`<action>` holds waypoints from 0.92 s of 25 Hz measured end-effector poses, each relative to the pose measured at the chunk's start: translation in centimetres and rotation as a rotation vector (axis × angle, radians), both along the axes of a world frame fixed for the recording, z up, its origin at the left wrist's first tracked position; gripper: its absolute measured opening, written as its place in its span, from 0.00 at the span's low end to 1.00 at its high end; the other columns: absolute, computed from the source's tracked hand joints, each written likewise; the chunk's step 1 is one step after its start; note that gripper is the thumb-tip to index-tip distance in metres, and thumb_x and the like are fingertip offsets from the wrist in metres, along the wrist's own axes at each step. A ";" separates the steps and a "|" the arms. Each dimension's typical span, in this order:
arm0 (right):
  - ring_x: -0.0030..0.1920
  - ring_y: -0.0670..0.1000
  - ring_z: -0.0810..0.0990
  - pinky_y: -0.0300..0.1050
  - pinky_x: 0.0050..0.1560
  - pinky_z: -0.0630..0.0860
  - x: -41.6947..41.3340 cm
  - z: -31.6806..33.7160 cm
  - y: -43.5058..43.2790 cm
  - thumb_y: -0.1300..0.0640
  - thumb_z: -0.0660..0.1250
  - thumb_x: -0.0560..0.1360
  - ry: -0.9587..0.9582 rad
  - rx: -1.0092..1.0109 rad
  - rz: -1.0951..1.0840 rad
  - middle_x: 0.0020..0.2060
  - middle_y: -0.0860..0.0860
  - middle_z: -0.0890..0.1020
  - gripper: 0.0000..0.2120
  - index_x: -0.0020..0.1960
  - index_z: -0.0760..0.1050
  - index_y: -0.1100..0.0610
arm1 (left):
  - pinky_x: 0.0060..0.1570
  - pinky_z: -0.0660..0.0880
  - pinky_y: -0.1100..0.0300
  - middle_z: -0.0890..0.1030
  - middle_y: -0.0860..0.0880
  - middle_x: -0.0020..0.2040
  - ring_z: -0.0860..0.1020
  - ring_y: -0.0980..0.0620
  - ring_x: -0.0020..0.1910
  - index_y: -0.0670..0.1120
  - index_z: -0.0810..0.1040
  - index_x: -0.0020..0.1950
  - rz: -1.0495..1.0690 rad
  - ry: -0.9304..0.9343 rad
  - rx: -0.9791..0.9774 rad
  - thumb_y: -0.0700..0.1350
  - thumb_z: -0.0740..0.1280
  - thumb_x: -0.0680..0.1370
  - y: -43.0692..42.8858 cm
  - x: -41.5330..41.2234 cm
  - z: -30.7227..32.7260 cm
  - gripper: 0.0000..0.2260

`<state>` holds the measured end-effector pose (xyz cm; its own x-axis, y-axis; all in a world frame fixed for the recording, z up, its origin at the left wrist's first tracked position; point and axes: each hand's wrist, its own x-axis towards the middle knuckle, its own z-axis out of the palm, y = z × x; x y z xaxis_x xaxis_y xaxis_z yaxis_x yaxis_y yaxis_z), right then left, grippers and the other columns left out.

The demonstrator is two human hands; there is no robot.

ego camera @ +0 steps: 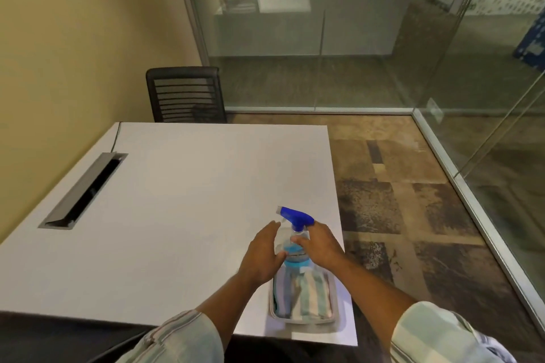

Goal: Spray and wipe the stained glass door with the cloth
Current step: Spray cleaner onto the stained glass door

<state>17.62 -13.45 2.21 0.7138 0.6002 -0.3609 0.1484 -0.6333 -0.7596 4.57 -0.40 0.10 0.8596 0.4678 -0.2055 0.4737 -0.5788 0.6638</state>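
A clear spray bottle (295,247) with a blue trigger head and blue liquid stands near the right front corner of the white table (182,200). My right hand (320,243) wraps the bottle's neck and body from the right. My left hand (262,253) is at the bottle's left side, fingers apart, thumb touching or nearly touching it. Just in front of the bottle a striped folded cloth (303,295) lies in a shallow metal tray (334,318). The glass door and glass walls (486,115) stand to the right and at the back.
A black mesh chair (185,94) stands at the table's far edge against the yellow wall. A cable slot (85,191) is cut into the table's left side. Patterned carpet (398,200) lies between the table and the glass.
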 end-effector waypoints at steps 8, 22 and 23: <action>0.61 0.54 0.82 0.45 0.61 0.78 -2.0 8.4 -0.6 0.53 0.72 0.82 -0.044 0.292 -0.019 0.61 0.51 0.82 0.18 0.69 0.75 0.55 | 0.80 0.62 0.61 0.69 0.53 0.85 0.68 0.53 0.83 0.49 0.66 0.86 -0.034 -0.175 -0.041 0.55 0.79 0.79 1.7 -1.2 4.4 0.39; 0.66 0.37 0.80 0.34 0.64 0.78 -12.2 17.2 -12.4 0.48 0.84 0.64 -0.071 0.610 -0.189 0.64 0.33 0.83 0.38 0.70 0.75 0.32 | 0.61 0.80 0.69 0.87 0.65 0.60 0.85 0.61 0.61 0.59 0.83 0.67 -0.400 -0.313 -0.194 0.52 0.82 0.75 -6.6 -6.7 9.8 0.21; 0.66 0.36 0.80 0.34 0.63 0.79 -12.9 17.5 -14.0 0.48 0.83 0.64 -0.090 0.618 -0.200 0.64 0.32 0.82 0.36 0.67 0.75 0.28 | 0.59 0.79 0.71 0.86 0.70 0.58 0.84 0.64 0.60 0.63 0.82 0.66 -0.457 -0.292 -0.201 0.51 0.82 0.75 -8.2 -6.8 10.1 0.21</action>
